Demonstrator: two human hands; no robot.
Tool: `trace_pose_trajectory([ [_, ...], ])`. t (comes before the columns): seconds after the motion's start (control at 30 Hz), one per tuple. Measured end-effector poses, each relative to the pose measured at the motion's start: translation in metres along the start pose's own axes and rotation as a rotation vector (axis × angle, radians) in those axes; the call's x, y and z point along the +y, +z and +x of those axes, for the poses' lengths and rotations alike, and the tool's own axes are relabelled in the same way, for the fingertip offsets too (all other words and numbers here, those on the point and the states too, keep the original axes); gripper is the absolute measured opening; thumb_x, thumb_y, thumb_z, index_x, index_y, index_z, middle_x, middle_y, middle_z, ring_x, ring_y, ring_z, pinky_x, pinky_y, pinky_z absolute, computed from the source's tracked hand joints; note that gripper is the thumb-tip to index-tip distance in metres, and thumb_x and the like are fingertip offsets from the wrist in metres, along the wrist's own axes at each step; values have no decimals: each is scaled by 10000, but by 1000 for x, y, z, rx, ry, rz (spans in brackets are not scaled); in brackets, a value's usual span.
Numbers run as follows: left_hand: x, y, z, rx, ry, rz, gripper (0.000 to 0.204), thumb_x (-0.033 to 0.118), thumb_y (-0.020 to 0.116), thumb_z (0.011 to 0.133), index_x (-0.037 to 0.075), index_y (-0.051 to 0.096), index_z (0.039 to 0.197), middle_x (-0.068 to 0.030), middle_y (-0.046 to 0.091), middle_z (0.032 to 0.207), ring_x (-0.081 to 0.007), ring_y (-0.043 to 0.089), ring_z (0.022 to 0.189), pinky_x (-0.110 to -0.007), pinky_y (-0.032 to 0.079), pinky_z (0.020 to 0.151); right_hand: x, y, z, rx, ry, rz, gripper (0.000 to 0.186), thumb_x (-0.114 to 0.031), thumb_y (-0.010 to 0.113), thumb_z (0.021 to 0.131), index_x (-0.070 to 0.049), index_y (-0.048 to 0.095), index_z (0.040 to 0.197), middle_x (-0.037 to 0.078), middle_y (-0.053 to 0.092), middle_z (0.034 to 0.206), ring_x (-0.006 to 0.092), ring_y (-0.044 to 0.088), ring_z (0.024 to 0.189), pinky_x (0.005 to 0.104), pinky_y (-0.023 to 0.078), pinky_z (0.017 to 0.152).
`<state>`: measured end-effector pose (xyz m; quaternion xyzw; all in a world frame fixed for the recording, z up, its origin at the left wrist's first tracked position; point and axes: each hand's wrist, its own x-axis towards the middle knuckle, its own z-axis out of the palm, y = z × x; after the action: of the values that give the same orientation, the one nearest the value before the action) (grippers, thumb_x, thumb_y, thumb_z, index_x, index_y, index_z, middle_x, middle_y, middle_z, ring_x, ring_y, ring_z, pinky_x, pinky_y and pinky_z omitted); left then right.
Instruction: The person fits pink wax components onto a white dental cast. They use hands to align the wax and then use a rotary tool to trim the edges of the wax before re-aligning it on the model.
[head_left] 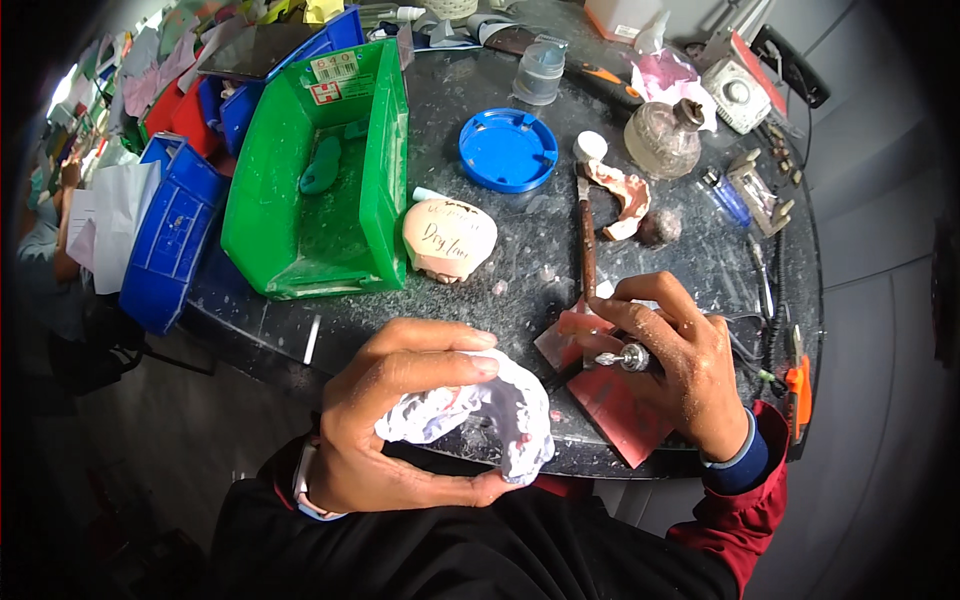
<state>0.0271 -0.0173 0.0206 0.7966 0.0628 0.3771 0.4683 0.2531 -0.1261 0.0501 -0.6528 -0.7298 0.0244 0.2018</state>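
At table edge, left hand (400, 420) gripping plaster cast (490, 415), right hand (675, 365) holding handpiece (628, 357)

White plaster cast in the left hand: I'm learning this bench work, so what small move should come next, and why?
Probably bring the rotary handpiece in the right hand leftward to the white plaster cast. The left hand grips the cast above the table edge, tilted toward the tool, while the tool's tip points at it but stands apart.

The left hand (400, 415) is curled with thumb below and fingers above, while the right hand (670, 360) seems pinched shut, wrist bent inward.
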Motion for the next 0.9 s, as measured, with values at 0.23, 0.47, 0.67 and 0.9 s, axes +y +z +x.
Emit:
trace_pose_trajectory([
  [0.23,0,-1,-3,107,-125,173,609,112,869,481,17,590,1014,-173,600,1031,-282,631,890,-349,531,758,14,-48,4,548,208,181,559,-318,672,733,-26,427,1141,100,486,1016,104,483,668,222,373,471],
  [0.47,-6,4,-6,53,-153,220,620,138,863,492,20,570,1025,-169,597,1041,-288,621,920,-353,520,783,121,-98,20,773,485,301,183,-140,377,889,-62,370,1054,60,443,853,73,379,495,209,312,425],
  [0.67,-4,2,-6,19,-175,213,589,79,831,547,26,576,1076,-143,578,1080,-297,597,957,-355,503,820,202,-72,27,374,527,-378,182,-195,415,850,-44,407,953,202,527,927,400,532,815,442,424,712],
  [0.9,-12,1,-4,-24,-148,251,596,113,834,536,28,585,1071,-126,590,1041,-274,590,896,-368,484,754,222,-52,22,152,423,-452,182,-191,376,834,-58,387,957,178,501,941,398,523,842,458,411,699],
])
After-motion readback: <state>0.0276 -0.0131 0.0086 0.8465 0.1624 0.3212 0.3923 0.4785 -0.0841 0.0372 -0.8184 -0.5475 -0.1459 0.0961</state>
